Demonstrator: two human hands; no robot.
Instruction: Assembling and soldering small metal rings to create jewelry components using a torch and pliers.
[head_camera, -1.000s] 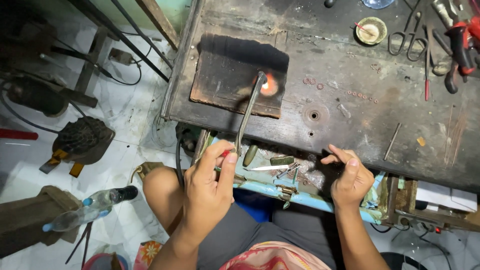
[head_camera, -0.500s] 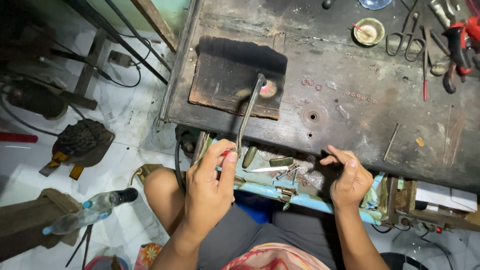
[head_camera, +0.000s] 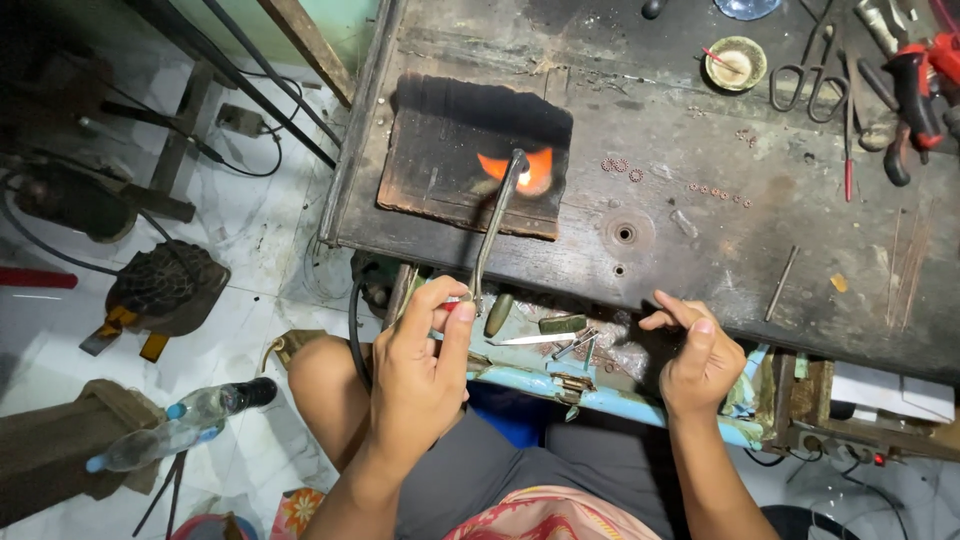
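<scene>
My left hand (head_camera: 418, 362) grips the handle end of a thin metal torch (head_camera: 494, 228) at the bench's near edge. The torch tip reaches onto a charred dark block (head_camera: 440, 160), where an orange flame (head_camera: 528, 170) glows wide. My right hand (head_camera: 697, 355) hovers over the open drawer (head_camera: 600, 398) below the bench, fingers curled with the tips pinched together; what they pinch, if anything, is too small to see. Several tiny rings (head_camera: 622, 168) lie on the dark worn bench (head_camera: 700, 220) right of the block.
Scissors (head_camera: 806, 68), red-handled pliers (head_camera: 912, 88) and a small round dish (head_camera: 735, 62) sit at the bench's far right. The drawer holds small tools and scraps. On the tiled floor to the left lie a plastic bottle (head_camera: 170, 430), a dark bellows-like object (head_camera: 165, 285) and cables.
The flame on the charred block has grown from a small glow into a wide orange flare. Both hands stay almost where they were.
</scene>
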